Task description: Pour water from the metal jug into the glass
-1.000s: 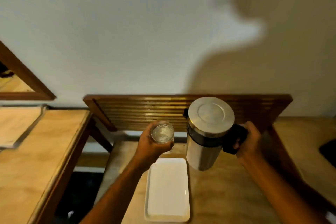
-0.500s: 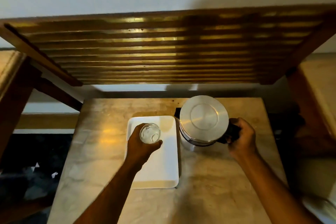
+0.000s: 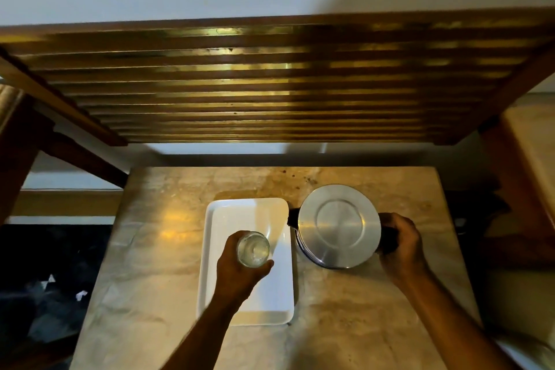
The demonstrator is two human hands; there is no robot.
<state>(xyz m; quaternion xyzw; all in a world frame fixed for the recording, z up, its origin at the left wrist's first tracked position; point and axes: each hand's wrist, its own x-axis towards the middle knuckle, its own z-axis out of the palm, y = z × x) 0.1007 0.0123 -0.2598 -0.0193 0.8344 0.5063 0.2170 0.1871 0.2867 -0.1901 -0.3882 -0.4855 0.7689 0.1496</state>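
A clear glass point(image 3: 253, 250) is seen from above, held over the white tray point(image 3: 240, 210) by my left hand point(image 3: 240, 272), which wraps around it. To its right stands the metal jug point(image 3: 339, 225) with a round silver lid, upright on the marble table point(image 3: 156, 249), its black spout facing the tray. My right hand point(image 3: 402, 246) grips the jug's black handle on the right side. Whether the glass touches the tray cannot be told.
A slatted wooden shelf point(image 3: 270, 84) overhangs the far side of the table. Wooden furniture stands at the left point(image 3: 18, 153) and right point(image 3: 528, 159). A dark floor point(image 3: 45, 279) lies to the left of the table.
The view has tipped downward over the table. Both the glass and the jug have come down from mid-air to table level, the glass over the tray.
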